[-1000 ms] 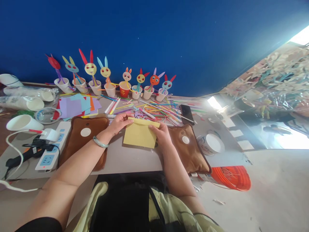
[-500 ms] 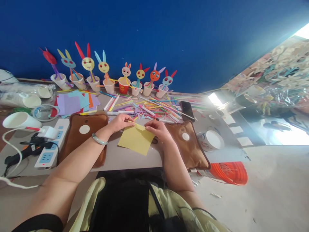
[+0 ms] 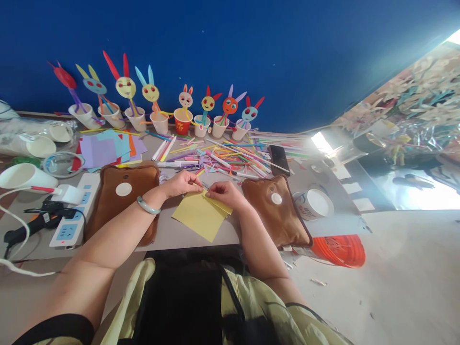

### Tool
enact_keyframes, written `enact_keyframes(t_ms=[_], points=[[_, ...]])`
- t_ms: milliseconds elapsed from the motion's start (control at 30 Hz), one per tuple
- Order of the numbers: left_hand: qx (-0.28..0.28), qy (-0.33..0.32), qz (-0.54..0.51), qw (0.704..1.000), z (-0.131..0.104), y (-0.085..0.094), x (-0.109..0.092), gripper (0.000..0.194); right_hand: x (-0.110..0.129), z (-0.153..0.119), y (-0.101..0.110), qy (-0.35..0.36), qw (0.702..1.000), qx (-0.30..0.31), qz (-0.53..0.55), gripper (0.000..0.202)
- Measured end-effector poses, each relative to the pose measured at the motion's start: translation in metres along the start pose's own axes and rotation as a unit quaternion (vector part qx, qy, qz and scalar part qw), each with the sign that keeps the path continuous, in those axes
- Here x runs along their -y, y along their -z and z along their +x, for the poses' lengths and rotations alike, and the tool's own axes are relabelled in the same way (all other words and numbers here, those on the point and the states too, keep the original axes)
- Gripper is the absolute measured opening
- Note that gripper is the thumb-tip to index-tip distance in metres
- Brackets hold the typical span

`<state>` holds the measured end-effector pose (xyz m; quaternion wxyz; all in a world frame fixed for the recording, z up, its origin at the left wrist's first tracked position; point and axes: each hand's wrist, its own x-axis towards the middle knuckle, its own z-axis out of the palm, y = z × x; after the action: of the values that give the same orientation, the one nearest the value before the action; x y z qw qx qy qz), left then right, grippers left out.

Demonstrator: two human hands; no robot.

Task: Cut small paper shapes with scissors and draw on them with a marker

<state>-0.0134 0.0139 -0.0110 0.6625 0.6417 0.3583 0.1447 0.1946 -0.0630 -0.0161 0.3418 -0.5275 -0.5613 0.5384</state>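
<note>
A yellow sheet of paper [image 3: 200, 214] hangs low over the front of the table, pinched along its far edge by both hands. My left hand [image 3: 184, 184] grips the upper left corner between thumb and fingers, with a pale bangle on the wrist. Beside it my right hand [image 3: 225, 194] holds a narrow strip folded over along the right edge. The fingertips of the two hands are close together. The lower corner of the paper points towards me.
Brown hot-water bags [image 3: 124, 215] flank my arms. Paper cups with rabbit figures [image 3: 182, 120] line the wall. Markers and coloured sticks [image 3: 230, 155], coloured paper [image 3: 98, 151] and a phone [image 3: 279, 160] lie behind. A power strip [image 3: 74, 215] is left, a paper bowl [image 3: 318, 205] right.
My right hand has shifted left, closer to the left hand, and the right edge of the yellow paper is now folded over. The view has moved slightly.
</note>
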Motion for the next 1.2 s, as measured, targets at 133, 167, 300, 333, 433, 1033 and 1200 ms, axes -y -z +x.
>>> enact_keyframes(t_ms=[133, 167, 300, 333, 433, 1033, 1200], points=[[0.015, 0.0, -0.002, 1.0, -0.002, 0.0, -0.004, 0.026, -0.001, 0.0, -0.001, 0.005, 1.0, 0.023, -0.006, 0.041], [0.021, 0.0, -0.003, 1.0, -0.002, 0.001, -0.005, 0.025, -0.001, 0.0, -0.001, 0.006, 1.0, 0.028, -0.007, 0.041], [0.048, -0.011, 0.023, 0.999, -0.001, 0.003, -0.001, 0.024, 0.001, -0.001, -0.001, 0.012, 0.998, 0.058, -0.02, 0.041], [0.061, -0.017, 0.034, 0.997, -0.001, 0.004, 0.0, 0.024, 0.001, -0.002, -0.002, 0.012, 0.997, 0.066, -0.026, 0.042], [0.096, -0.026, 0.062, 0.993, 0.0, 0.005, 0.002, 0.025, 0.002, -0.003, -0.002, 0.011, 0.997, 0.075, -0.032, 0.043], [0.021, 0.035, -0.004, 0.999, -0.007, 0.026, -0.01, 0.032, 0.007, -0.004, 0.009, -0.033, 0.995, -0.09, 0.019, 0.033], [0.021, 0.032, -0.009, 0.999, -0.005, 0.03, -0.007, 0.034, 0.006, -0.003, 0.009, -0.035, 0.992, -0.116, 0.022, 0.036]])
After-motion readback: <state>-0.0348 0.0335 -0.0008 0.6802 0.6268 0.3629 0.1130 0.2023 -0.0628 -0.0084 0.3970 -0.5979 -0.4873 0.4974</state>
